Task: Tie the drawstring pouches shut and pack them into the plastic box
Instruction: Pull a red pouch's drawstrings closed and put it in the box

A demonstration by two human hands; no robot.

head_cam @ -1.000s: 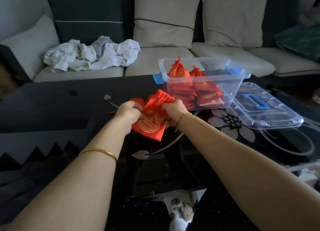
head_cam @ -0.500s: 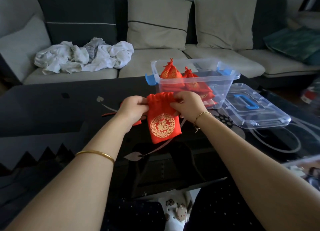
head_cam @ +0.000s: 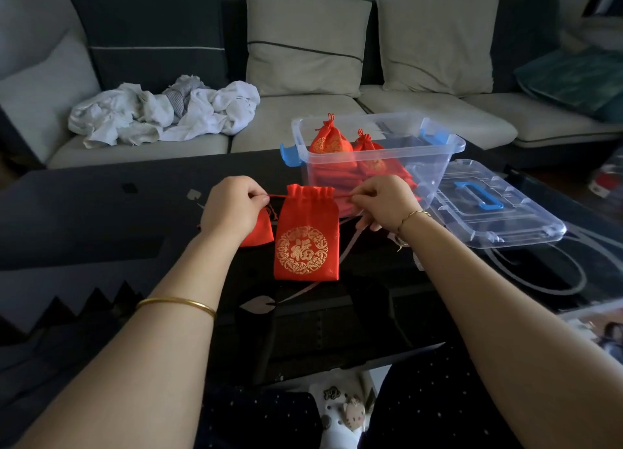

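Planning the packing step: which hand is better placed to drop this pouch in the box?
Probably right: the right hand is next to the plastic box; the left hand is across the pouch.

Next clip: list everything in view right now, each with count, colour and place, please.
table: one, dark glass, foreground.
plastic box: one, clear with blue latches, on table.
packed pouches: several, red and gold, inside plastic box.
lid: one, clear with blue handle, right of box.
held pouch: one, red with gold emblem, centre.
drawstring: one, red, pulled out both sides of its neck.
second pouch: one, red, on table, left of held pouch.
sofa: one, pale, behind table.
cloth heap: one, white, on sofa.
left hand: pinches drawstring's left end.
right hand: pinches drawstring's right end.
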